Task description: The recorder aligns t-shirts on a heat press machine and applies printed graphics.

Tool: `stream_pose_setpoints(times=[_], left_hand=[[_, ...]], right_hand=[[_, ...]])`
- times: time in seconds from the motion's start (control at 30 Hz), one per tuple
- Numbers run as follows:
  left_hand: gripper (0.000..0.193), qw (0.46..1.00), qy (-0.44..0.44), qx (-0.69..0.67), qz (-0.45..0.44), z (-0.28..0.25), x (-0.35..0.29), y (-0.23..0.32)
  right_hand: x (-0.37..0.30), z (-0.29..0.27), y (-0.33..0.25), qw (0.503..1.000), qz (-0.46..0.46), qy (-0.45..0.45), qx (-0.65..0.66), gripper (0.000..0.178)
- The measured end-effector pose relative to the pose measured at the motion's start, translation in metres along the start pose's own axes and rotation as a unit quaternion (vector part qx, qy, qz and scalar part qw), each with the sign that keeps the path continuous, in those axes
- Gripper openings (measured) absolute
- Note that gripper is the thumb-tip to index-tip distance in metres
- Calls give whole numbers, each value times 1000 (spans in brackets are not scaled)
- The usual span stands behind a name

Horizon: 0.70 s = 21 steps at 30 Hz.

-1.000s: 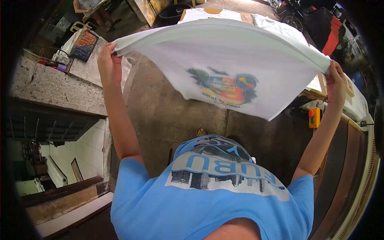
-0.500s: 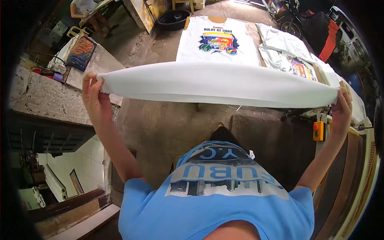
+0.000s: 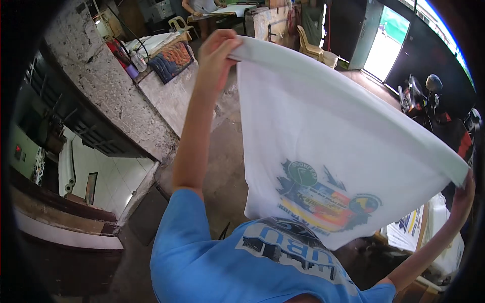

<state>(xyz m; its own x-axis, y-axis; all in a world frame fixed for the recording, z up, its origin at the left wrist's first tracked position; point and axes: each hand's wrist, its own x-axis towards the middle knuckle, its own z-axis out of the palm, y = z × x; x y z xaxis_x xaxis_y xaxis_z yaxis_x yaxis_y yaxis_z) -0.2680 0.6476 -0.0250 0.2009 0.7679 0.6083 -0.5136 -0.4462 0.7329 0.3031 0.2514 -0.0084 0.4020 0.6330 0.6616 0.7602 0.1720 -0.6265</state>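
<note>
A white T-shirt (image 3: 323,116) hangs spread out between my raised hands, its top edge stretched on a slant and the rest draping toward my chest. A colourful print (image 3: 323,197) shows upside down on its lower part. My left hand (image 3: 218,54) is closed on the upper left corner, thumb and fingers pinching the cloth. Lower and at the far right, my right hand (image 3: 462,194) grips the other corner; its fingers are partly hidden by the fabric.
White printed shirts (image 3: 406,230) lie on a surface at the lower right. A rough concrete ledge with a dark patterned mat (image 3: 172,60) stands at the left. A motorcycle (image 3: 422,98), plastic chair (image 3: 309,45) and open doorway (image 3: 386,43) are farther back. A person (image 3: 202,7) is at a far table.
My view has swung right and up. The T-shirt, earlier a narrow folded-looking band held level, now hangs open, showing its print. My left hand is higher than my right.
</note>
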Motion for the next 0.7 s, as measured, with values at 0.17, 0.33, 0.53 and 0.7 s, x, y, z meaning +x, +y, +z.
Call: stream_pose_setpoints(times=[0.17,0.33,0.53,0.7], left_hand=[[12,947,-67,84,-304,7,100,-118],[21,992,66,71,-84,28,214,-187],[14,993,-75,-92,26,42,255,-175],[12,996,-16,-47,-75,20,177,-203]], right_hand=[[96,114,77,964,134,-136,186,22],[189,145,83,952,117,87,270,14],[201,116,93,941,75,98,315,18],[122,150,116,933,168,111,297,16]])
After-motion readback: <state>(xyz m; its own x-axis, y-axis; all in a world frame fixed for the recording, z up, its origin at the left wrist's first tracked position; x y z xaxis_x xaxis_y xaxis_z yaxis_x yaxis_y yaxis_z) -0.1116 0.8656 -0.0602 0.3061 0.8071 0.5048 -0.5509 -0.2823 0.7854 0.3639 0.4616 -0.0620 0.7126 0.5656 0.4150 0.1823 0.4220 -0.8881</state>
